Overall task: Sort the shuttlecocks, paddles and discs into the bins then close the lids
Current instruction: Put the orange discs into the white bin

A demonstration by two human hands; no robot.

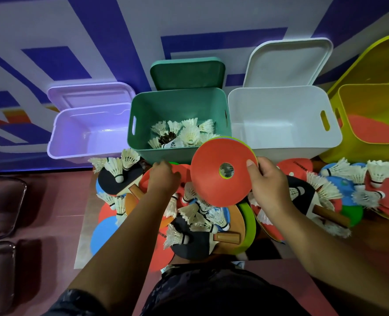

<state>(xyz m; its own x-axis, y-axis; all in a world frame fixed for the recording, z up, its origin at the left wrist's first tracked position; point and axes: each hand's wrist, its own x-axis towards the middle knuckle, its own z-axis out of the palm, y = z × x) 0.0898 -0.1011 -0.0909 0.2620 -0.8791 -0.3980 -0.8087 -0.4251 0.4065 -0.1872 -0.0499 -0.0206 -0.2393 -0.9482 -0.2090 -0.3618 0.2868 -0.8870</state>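
Head view. A stack of discs (214,179), red on top with green and purple edges showing behind, is pinched at its right rim by the right hand (268,188), the thumb laid on the red face and the fingers hidden behind. The stack is held tilted at frame centre, above the mixed heap of paddles, shuttlecocks and discs on the surface (85,231).

The left hand (163,179) is lowered, fingers bent, onto red pieces of the heap just in front of the green bin (166,153). Whether anything is gripped cannot be told.

The stack overlaps the front right corner of the green bin, which contains shuttlecocks (189,133). The white bin (284,142), with nothing seen inside, lies just up and to the right of the right hand. The purple bin (74,147) lies well to the left, and the yellow bin (348,153) at the right edge holds paddles (367,131).

The white bin is judged the likelier destination, being nearer the holding hand. All lids stand open.
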